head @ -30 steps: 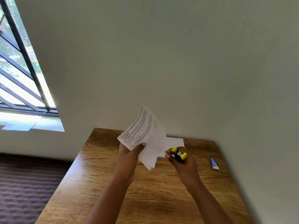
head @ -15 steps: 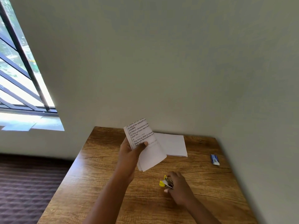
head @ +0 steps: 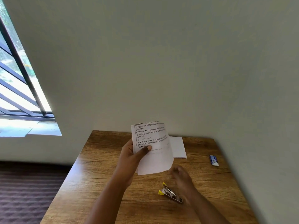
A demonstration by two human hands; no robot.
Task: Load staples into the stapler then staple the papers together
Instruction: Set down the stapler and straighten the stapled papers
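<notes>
Printed white papers [head: 152, 147] held up in the left hand's [head: 129, 157] thumb-and-finger grip; blurred right hand [head: 181, 175], grip unclear, above the yellow-tipped metal stapler [head: 170, 193] on the wooden surface [head: 100, 175]. Inspect the stapled corner.

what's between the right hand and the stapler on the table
Nothing visible. The stapler lies on the bare wooden table just left of the blurred right hand. The left hand holds the papers up, farther back.
</notes>
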